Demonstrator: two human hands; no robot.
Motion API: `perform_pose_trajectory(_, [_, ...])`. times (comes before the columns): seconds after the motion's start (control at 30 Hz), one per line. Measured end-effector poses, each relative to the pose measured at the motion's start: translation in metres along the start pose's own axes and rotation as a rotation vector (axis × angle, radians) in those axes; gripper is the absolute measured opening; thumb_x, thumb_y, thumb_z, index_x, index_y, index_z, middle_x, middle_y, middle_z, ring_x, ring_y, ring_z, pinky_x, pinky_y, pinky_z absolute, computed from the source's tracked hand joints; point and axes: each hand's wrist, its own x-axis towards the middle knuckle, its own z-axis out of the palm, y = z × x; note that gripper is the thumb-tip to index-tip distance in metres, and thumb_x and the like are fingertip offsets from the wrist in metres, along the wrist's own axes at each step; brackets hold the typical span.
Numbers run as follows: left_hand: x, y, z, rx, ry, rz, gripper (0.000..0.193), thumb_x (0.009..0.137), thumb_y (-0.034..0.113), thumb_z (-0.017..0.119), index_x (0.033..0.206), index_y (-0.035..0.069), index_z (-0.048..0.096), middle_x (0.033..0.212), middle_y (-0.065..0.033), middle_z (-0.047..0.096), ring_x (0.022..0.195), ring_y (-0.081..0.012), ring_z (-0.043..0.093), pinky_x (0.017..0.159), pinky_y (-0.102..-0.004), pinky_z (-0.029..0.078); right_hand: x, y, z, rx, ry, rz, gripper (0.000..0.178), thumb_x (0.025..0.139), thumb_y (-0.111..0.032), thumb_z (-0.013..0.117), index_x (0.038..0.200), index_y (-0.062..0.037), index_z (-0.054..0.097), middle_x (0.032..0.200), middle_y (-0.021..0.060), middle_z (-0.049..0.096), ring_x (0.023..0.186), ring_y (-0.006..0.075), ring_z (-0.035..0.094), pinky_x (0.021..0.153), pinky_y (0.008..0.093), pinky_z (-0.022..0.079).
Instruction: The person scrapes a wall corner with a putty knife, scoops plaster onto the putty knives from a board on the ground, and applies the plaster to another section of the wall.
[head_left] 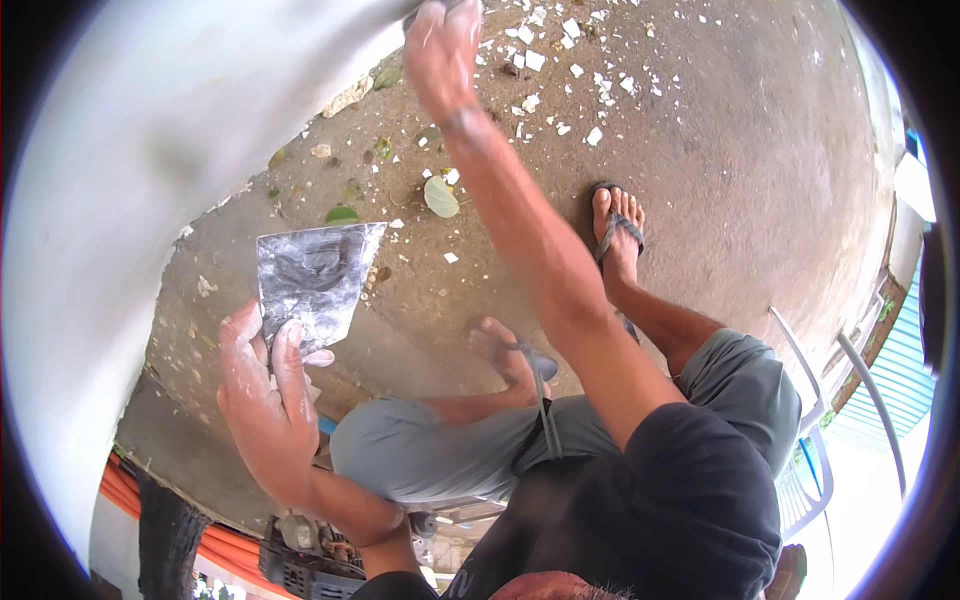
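Beyond the left hand [265, 410], dusty dark sheet [315, 275], lower edge pinched.

No legible text, numbers or signs.

At the top edge, the person's right hand [445, 60] is motion-blurred and its far end is cut off; a dark sliver [411, 17] beside it shows too little to identify. The left hand [272, 410] hides the lower edge of a smeared grey sheet [318, 275]. A white wall [90, 260] runs out of view at left. The smallest white flakes [535, 61] are too tiny to make out. The left foot [513, 369] is blurred, a pale chair [799, 495] fades into glare, and the bottom edge crops a dark machine [300, 577]
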Motion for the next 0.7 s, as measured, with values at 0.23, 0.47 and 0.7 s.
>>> perform_pose_trajectory(0.23, [0.004, -0.004, -0.002, 0.006, -0.033, -0.073, 0.025, 0.097, 0.009, 0.049, 0.12, -0.002, 0.049, 0.081, -0.0148, 0.065, 0.063, -0.0171, 0.066, 0.053, -0.0294, 0.045, -0.023, 0.038, -0.047, 0.495, -0.127, 0.363, 0.039, 0.096, -0.013, 0.038, 0.126, 0.0093, 0.05, 0.11, 0.0211, 0.062, 0.098, 0.0312, 0.062, 0.092, 0.037, 0.048])
perform_pose_trajectory(0.47, [-0.007, -0.02, -0.007, -0.003, 0.0, -0.021, 0.027, 0.098, 0.011, 0.052, 0.119, -0.006, 0.049, 0.081, -0.0102, 0.058, 0.061, -0.0111, 0.053, 0.052, -0.026, 0.041, -0.008, 0.09, -0.019, 0.224, -0.017, -0.01, 0.041, 0.088, -0.004, 0.044, 0.127, 0.0049, 0.051, 0.116, 0.0253, 0.057, 0.108, 0.0397, 0.054, 0.095, 0.0447, 0.043])
perform_pose_trajectory(0.7, [-0.024, -0.013, -0.017, 0.071, 0.044, -0.163, 0.028, 0.097, 0.012, 0.054, 0.117, -0.008, 0.05, 0.088, -0.0129, 0.055, 0.072, -0.0147, 0.049, 0.062, -0.0298, 0.044, -0.012, 0.059, -0.009, 0.17, -0.065, -0.155, 0.054, 0.088, 0.001, 0.037, 0.141, 0.0053, 0.035, 0.136, 0.0292, 0.043, 0.127, 0.0428, 0.042, 0.109, 0.0448, 0.033])
